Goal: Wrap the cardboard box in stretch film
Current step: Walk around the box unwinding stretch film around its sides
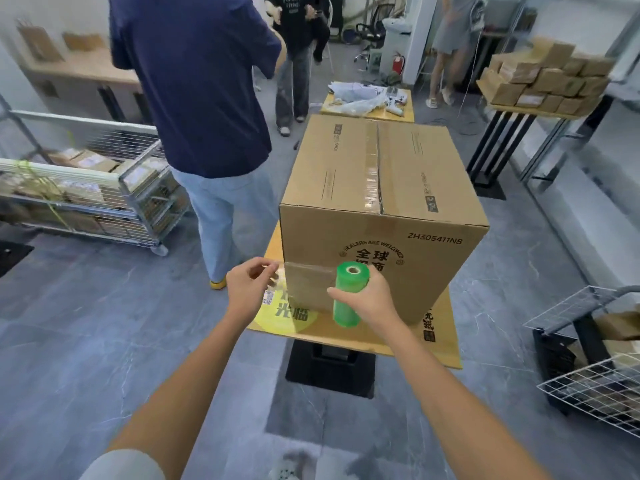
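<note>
two hands begin the wrap: the right hand grips an upright green roll of stretch film at the near face of the cardboard box on the desk. the left hand pinches the pulled-out film. nearly all wrapping remains.

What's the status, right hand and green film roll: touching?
Touching. The head view shows the right hand gripping the upright green film roll, fingers curled round its middle.
</note>
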